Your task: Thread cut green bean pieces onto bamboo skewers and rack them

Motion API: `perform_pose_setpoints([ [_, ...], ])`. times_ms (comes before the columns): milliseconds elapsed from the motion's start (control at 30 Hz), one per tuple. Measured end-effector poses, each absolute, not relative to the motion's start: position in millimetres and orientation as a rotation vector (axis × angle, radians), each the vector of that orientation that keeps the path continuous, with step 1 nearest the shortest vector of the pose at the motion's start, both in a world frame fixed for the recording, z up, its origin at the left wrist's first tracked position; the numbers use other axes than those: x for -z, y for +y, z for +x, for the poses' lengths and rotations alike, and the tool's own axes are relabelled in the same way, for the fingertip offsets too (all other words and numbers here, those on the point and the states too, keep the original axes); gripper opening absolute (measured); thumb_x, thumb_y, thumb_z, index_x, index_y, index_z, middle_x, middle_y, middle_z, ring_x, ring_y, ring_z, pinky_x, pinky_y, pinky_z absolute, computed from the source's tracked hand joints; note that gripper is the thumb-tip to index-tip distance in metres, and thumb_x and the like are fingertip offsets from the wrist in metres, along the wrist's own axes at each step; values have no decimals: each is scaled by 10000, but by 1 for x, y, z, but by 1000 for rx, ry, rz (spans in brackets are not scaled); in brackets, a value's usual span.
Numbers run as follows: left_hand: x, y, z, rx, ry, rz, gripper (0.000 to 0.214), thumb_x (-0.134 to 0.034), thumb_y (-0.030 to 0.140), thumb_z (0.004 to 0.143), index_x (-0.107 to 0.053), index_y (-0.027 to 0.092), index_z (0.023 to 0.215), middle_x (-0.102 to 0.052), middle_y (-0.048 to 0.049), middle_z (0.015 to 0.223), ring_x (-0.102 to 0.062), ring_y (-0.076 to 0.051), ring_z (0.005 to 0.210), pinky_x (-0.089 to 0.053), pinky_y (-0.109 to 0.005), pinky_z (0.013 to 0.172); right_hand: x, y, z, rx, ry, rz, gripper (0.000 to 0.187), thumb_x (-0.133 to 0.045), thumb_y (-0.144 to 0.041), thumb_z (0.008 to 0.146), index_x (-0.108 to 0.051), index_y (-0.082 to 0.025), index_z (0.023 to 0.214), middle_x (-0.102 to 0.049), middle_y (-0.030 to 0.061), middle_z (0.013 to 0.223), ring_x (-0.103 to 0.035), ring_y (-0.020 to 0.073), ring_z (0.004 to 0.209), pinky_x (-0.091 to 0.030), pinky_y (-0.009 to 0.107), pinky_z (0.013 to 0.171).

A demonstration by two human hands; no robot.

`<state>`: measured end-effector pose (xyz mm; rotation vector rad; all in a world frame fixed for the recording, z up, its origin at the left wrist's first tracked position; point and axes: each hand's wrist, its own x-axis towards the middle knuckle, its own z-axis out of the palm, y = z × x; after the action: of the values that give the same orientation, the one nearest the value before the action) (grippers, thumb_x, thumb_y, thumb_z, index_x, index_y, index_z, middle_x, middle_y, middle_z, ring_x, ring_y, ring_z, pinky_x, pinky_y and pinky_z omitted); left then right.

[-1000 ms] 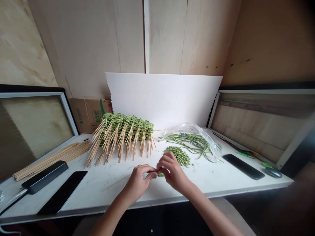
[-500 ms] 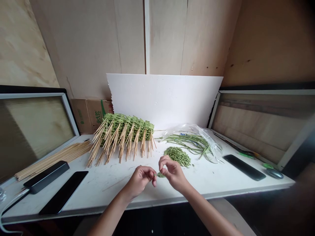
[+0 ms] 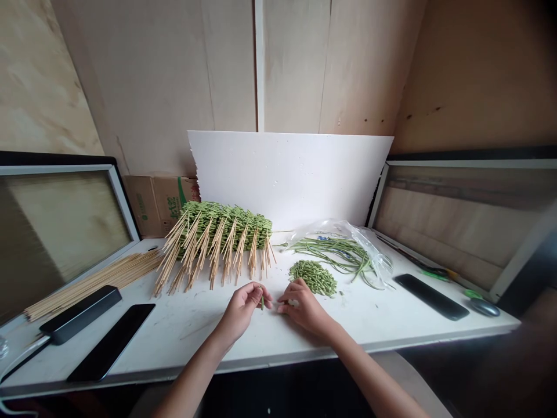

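My left hand [image 3: 243, 307] is closed in a pinch just above the table, with a short green bean piece [image 3: 262, 302] pointing down between its thumb and fingers. To its right, my right hand [image 3: 304, 307] rests low at the tabletop with curled fingers; what lies under or in them is hidden. Right behind that hand is a heap of cut green bean pieces [image 3: 315, 277]. Further back on the left, bean pieces threaded on wooden skewers are stacked in a long pile [image 3: 226, 226], their bare skewer ends [image 3: 217, 255] fanning toward me.
Loose skewers [image 3: 100, 281] lie at the left, near a black box with a cable [image 3: 82, 313] and a black phone [image 3: 113, 342]. Long uncut green beans [image 3: 331, 249] spill from a clear plastic bag [image 3: 374, 255]. At the right are another dark phone [image 3: 431, 296] and a mouse [image 3: 485, 306].
My left hand has turned, bringing the bean piece into clear view. My right hand has lowered to the table, covering the spot where small green pieces showed before.
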<state>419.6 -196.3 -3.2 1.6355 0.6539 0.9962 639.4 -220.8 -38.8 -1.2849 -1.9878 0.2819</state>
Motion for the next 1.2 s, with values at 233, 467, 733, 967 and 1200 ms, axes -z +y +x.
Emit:
perform_pose_setpoints([
  [233,15,-185,416,-1042,828,1651,487,-561,617,952,-697,151,991,-571,-3,701,-543,-159,677,-434,-260,664,23,-226,630,-436,-1777,-1183,277,-641,-460,963,-793,-266,1089,-749,82,942,-632,267,956,-502,381,820],
  [467,17,-191,421,-993,771,1706,434,-576,544,963,-711,142,1053,-732,-94,886,-689,-226,837,-531,-341,822,17,-233,611,-780,-1574,-1086,344,-708,-491,900,-764,-254,1144,-779,64,929,-718,225,777,-536,334,689],
  [733,4,-170,380,-682,1349,2407,281,-513,350,997,-741,195,1052,-746,-113,1089,-682,-271,979,-468,-341,860,21,-225,625,-694,-1458,-1172,328,-711,-500,883,-796,-228,1046,-765,90,1007,-701,258,903,-535,364,761],
  [967,2,-149,326,-311,1644,2273,195,-766,326,753,-723,178,872,-750,-97,934,-703,-264,790,-423,-275,627,28,-211,635,-751,-1173,-1141,450,-734,-603,813,-735,-192,996,-712,85,924,-615,214,767,-502,322,634],
  [1200,11,-148,325,-210,1578,2291,72,-644,185,788,-650,184,716,-706,-63,846,-661,-217,730,-371,-261,599,16,-217,637,-887,-1128,-1042,441,-732,-603,823,-702,-194,986,-712,79,837,-641,230,799,-440,287,593],
])
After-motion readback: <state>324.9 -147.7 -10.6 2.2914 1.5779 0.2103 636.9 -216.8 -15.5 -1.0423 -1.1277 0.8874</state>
